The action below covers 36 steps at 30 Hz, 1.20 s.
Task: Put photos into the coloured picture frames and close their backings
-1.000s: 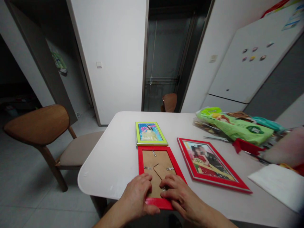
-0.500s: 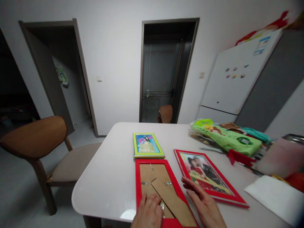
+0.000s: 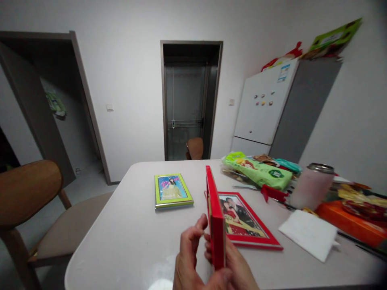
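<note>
A red picture frame (image 3: 217,229) stands up on edge, seen almost end-on, above the near part of the table. My right hand (image 3: 238,264) grips its right side, with fingertips showing past the left side. My left hand (image 3: 189,251) is closed at the frame's lower near end, thumb against it and fingers curled by its back. Behind it, a second red picture frame (image 3: 250,219) lies face up, partly covered, showing a photo of two people. Farther left lies a yellow-green picture frame (image 3: 173,190) with a photo of a figure in a pale dress.
On the right of the white table (image 3: 121,237) are a green wipes pack (image 3: 260,171), a pinkish jar (image 3: 313,187), a red-handled tool (image 3: 273,194), white tissue (image 3: 311,233) and an orange box (image 3: 352,221). A wooden chair (image 3: 30,189) stands at the left.
The red frame that lay back up on the table has been lifted and turned upright between both hands. My view has shifted to the right.
</note>
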Each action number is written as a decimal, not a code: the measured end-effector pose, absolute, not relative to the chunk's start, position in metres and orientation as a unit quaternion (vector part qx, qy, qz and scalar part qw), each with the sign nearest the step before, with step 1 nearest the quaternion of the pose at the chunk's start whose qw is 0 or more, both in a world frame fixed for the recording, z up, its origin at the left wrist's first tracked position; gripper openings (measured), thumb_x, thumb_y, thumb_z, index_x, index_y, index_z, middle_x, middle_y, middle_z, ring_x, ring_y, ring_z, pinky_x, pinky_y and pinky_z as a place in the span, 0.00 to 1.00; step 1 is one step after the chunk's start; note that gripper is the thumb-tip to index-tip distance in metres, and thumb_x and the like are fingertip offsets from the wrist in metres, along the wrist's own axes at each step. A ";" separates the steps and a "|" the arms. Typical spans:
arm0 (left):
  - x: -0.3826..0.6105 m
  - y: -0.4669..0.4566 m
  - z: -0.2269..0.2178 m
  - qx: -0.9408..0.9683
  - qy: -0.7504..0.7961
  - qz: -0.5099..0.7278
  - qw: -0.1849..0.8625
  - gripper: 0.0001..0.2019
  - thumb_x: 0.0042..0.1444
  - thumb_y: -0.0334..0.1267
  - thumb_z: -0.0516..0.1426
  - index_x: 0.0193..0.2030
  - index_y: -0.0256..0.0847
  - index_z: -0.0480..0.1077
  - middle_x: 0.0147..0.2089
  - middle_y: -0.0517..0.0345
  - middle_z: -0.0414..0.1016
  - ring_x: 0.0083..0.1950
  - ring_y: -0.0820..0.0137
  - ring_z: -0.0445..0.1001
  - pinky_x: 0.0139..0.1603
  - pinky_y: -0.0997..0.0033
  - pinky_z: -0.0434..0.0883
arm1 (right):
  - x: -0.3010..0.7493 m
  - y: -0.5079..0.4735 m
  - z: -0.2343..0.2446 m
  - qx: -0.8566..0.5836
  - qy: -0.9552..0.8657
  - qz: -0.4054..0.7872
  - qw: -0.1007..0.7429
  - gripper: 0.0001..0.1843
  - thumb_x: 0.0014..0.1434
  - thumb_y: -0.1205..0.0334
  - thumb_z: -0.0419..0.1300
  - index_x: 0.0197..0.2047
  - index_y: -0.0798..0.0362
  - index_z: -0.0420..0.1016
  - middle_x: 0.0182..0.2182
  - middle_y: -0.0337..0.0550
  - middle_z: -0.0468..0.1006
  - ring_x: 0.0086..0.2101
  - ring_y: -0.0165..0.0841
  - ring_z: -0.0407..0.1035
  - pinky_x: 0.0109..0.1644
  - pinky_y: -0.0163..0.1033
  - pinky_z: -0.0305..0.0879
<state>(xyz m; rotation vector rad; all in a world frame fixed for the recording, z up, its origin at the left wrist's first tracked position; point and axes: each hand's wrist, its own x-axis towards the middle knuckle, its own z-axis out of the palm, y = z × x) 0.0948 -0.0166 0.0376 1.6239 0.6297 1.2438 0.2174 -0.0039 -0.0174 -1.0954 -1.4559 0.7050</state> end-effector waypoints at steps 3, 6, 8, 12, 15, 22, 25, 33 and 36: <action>0.109 0.000 0.051 0.601 0.217 0.537 0.551 0.34 0.45 0.39 0.57 0.56 0.42 0.43 0.54 0.49 0.61 0.51 0.62 0.64 0.50 0.64 0.63 | 0.270 0.008 -0.002 -0.534 -0.399 0.396 0.632 0.29 0.53 0.55 0.47 0.57 0.52 0.50 0.39 0.43 0.75 0.38 0.35 0.70 0.37 0.40 0.69; 0.131 0.019 0.037 0.596 0.191 0.505 0.594 0.31 0.44 0.33 0.56 0.55 0.40 0.48 0.55 0.52 0.61 0.52 0.63 0.63 0.50 0.68 0.63 | 0.326 0.025 0.007 -0.620 -0.362 0.376 0.586 0.32 0.52 0.59 0.47 0.59 0.56 0.45 0.35 0.44 0.77 0.33 0.34 0.72 0.34 0.38 0.68; 0.148 0.028 0.015 0.606 0.197 0.478 0.605 0.30 0.43 0.29 0.55 0.54 0.40 0.50 0.54 0.53 0.62 0.52 0.64 0.63 0.50 0.68 0.64 | 0.358 0.037 0.008 -0.693 -0.407 0.301 0.513 0.31 0.52 0.60 0.47 0.58 0.58 0.48 0.33 0.44 0.77 0.32 0.34 0.72 0.33 0.36 0.67; 0.179 0.038 -0.024 0.662 0.295 0.419 0.547 0.31 0.43 0.25 0.53 0.55 0.40 0.48 0.53 0.55 0.63 0.51 0.67 0.64 0.51 0.68 0.62 | 0.400 0.054 -0.001 -0.763 -0.456 0.200 0.411 0.27 0.50 0.60 0.49 0.54 0.61 0.58 0.31 0.46 0.78 0.31 0.35 0.72 0.32 0.35 0.65; 0.192 0.042 -0.032 0.727 0.371 0.374 0.441 0.29 0.43 0.25 0.53 0.54 0.40 0.52 0.53 0.56 0.64 0.52 0.68 0.63 0.53 0.70 0.59 | 0.415 0.065 -0.010 -0.792 -0.459 0.147 0.374 0.26 0.47 0.60 0.52 0.50 0.61 0.64 0.33 0.49 0.77 0.34 0.38 0.71 0.35 0.37 0.62; 0.192 0.050 -0.028 0.773 0.411 0.330 0.353 0.25 0.44 0.30 0.54 0.52 0.38 0.55 0.51 0.55 0.66 0.50 0.69 0.65 0.50 0.72 0.61 | 0.423 0.079 -0.029 -0.826 -0.468 0.084 0.301 0.23 0.47 0.63 0.50 0.46 0.60 0.68 0.35 0.53 0.76 0.39 0.42 0.68 0.41 0.40 0.60; 0.177 0.060 -0.027 0.788 0.425 0.308 0.321 0.26 0.45 0.35 0.54 0.53 0.37 0.55 0.54 0.51 0.63 0.53 0.66 0.62 0.52 0.68 0.60 | 0.417 0.078 -0.024 -0.829 -0.470 0.071 0.295 0.23 0.46 0.64 0.49 0.47 0.62 0.68 0.37 0.55 0.75 0.40 0.44 0.67 0.43 0.44 0.59; 0.072 0.134 -0.015 0.771 0.551 0.280 0.157 0.27 0.44 0.24 0.51 0.54 0.32 0.52 0.62 0.42 0.43 0.63 0.58 0.35 0.58 0.48 0.34 | 0.296 0.095 -0.006 -0.687 -0.613 0.120 0.371 0.24 0.50 0.58 0.48 0.50 0.56 0.64 0.46 0.48 0.70 0.44 0.34 0.65 0.47 0.37 0.59; 0.050 0.140 -0.016 0.772 0.564 0.253 0.145 0.22 0.42 0.22 0.52 0.48 0.32 0.59 0.59 0.41 0.52 0.62 0.58 0.42 0.58 0.54 0.41 | 0.249 0.116 -0.014 -0.675 -0.609 0.167 0.382 0.25 0.49 0.57 0.49 0.49 0.62 0.64 0.41 0.53 0.73 0.39 0.35 0.69 0.42 0.38 0.62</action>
